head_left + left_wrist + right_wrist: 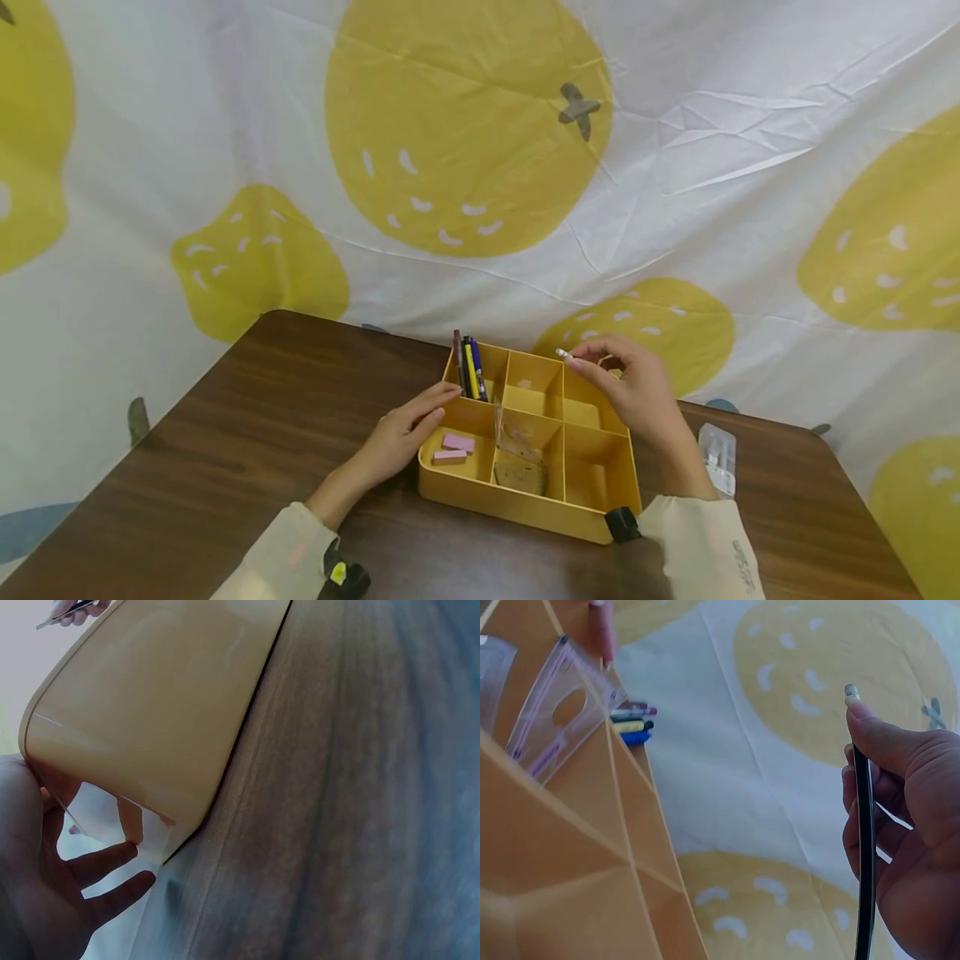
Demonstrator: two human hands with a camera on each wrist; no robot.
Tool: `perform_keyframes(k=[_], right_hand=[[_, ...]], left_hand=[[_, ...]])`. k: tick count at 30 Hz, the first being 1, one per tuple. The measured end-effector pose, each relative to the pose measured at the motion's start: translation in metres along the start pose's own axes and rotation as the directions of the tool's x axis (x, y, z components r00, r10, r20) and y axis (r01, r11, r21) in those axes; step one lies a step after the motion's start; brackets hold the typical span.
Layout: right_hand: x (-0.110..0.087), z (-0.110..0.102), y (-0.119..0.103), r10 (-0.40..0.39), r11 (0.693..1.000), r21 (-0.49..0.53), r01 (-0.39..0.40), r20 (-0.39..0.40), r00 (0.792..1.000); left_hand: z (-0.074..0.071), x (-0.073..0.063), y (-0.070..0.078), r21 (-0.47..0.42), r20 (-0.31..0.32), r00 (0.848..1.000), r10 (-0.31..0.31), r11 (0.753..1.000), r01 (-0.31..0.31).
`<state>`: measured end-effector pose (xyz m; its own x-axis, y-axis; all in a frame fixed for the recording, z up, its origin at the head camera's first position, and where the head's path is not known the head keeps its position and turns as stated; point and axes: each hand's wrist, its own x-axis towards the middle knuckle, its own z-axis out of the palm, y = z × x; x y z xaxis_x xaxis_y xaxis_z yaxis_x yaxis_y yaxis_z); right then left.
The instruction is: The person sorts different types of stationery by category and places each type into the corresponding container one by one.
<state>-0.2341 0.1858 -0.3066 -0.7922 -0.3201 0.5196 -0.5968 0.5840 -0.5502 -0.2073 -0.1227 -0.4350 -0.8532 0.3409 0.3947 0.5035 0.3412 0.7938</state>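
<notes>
A yellow desk organizer (517, 518) stands on the table, split into several compartments. My left hand (405, 433) lies at its left side, fingers fairly straight over the rim; the left wrist view shows the lower fingers (105, 859) spread by the wall. My right hand (630, 383) is raised over the back right compartments, pinching a slim black pencil-like stick (864, 825) with a whitish tip between thumb and fingers. Pens (471, 367) lean in the back left compartment. Two pink erasers (450, 457) lie front left. A clear set square (517, 442) stands in the front middle, beside a brownish pad (521, 477).
To the right of the organizer, a clear plastic case (717, 458) lies on the dark wooden table (247, 442). Behind the table hangs a white curtain (262, 100) printed with yellow fruit, close to the back edge.
</notes>
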Motion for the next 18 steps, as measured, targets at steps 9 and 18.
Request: perform_keyframes(k=[9, 18], right_hand=[[0.017, 0.011, -0.009, -0.012, 0.995, 0.094, 0.014, -0.015, 1.0], [0.03, 0.021, -0.019, 0.042, 0.989, 0.143, -0.043, 0.008, 0.999]], left_hand=[[0.001, 0.0, -0.003, 0.0, -0.001, 1.0, 0.014, 1.0, -0.014], [0.0, 0.001, -0.001, -0.002, 0.007, 1.0, 0.013, 1.0, -0.013]])
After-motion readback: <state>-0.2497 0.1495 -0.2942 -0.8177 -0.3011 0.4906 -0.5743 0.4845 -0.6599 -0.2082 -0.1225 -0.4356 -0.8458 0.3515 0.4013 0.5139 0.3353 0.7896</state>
